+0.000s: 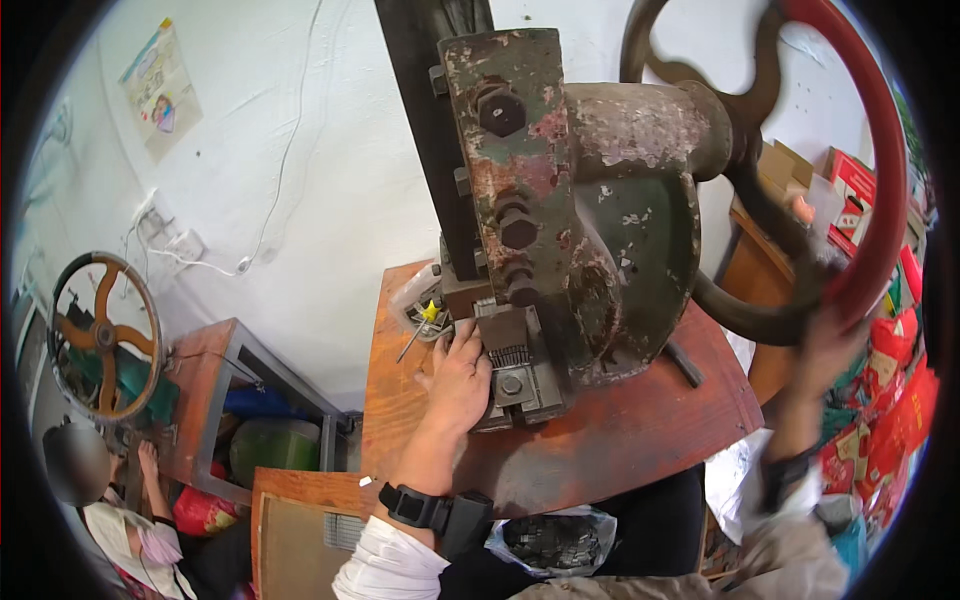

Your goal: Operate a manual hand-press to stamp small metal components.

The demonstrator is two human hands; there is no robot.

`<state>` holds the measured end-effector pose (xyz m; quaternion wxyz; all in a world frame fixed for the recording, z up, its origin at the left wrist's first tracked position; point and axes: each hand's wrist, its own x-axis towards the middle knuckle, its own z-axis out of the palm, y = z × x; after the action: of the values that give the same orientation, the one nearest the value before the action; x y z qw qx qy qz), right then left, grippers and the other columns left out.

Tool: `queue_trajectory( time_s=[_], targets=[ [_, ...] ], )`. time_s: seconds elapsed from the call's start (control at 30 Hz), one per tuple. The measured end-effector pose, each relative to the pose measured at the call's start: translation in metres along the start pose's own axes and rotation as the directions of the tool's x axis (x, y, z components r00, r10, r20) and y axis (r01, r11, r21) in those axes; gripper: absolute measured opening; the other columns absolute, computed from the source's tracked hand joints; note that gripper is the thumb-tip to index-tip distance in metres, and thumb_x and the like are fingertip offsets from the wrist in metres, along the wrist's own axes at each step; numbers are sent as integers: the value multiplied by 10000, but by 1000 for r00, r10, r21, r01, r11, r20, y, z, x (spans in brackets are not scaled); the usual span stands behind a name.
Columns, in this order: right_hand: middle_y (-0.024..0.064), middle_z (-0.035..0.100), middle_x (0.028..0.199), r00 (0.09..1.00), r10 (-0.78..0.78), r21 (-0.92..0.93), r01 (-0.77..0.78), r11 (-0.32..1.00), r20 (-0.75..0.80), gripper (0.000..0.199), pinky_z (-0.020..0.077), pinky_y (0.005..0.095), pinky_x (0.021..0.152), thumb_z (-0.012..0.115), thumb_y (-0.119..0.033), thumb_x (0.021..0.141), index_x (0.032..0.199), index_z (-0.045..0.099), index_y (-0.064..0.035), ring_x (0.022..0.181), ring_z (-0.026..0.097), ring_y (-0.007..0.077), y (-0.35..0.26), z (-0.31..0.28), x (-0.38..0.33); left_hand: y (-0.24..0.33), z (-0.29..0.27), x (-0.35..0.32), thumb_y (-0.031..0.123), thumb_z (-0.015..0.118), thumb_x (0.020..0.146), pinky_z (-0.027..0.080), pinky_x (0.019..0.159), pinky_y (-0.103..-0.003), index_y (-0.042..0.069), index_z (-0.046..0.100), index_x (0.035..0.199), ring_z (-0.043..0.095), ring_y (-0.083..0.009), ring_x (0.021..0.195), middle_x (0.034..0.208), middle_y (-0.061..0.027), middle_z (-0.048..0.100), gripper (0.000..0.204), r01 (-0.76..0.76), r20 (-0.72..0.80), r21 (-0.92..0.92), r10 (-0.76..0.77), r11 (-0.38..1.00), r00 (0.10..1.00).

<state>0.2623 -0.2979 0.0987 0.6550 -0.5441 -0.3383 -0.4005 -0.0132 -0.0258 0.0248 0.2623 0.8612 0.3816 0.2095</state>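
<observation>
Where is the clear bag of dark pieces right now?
In the head view, the clear bag is at lower centre, near the front edge of the reddish table, right of the left wrist's black device.

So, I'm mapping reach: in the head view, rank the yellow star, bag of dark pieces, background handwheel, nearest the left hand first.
1. Yellow star: just left of the left hand
2. Bag of dark pieces: below
3. Background handwheel: far left

Right hand [828, 350] blurred at red wheel [890, 130]; grip unclear. Wheel cut off by top edge. Left hand [456, 388]: can't tell if fingers [467, 342] pinch anything. Dark pieces [553, 541] too small to identify.
</observation>
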Motion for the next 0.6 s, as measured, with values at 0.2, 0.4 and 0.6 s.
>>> queue_trajectory(
  time_s=[0.2, 0.4, 0.6],
  targets=[
    [72, 594, 974, 980, 122, -21, -120, 993, 160, 422, 419, 281, 843, 679, -205, 786, 1113, 526, 12, 885, 558, 141, -22, 11, -2, -18, 1, -1, 198, 417, 876, 118, 934, -741, 111, 475, 1246, 226, -349, 1322, 1446, -52, 297, 384, -33, 11, -34, 34, 999, 999],
    [65, 617, 960, 937, 173, -315, -73, 946, 302, 407, 432, 269, 818, 564, -301, 854, 1110, 560, 14, 858, 574, 136, 57, -153, 206, 7, 14, 19, 187, 406, 888, 117, 948, -722, 116, 466, 1263, 230, -368, 1315, 1446, -51, 303, 387, -144, 41, -157, 153, 977, 987],
    [66, 607, 1007, 860, 487, 409, -503, 761, 152, 439, 428, 274, 845, 558, -334, 858, 1115, 552, 22, 883, 573, 139, -79, 58, 36, -13, -12, -5, 193, 406, 876, 141, 936, -721, 98, 490, 1223, 266, -352, 1294, 1425, -73, 332, 370, -10, -35, -30, 9, 999, 999]
  ],
)
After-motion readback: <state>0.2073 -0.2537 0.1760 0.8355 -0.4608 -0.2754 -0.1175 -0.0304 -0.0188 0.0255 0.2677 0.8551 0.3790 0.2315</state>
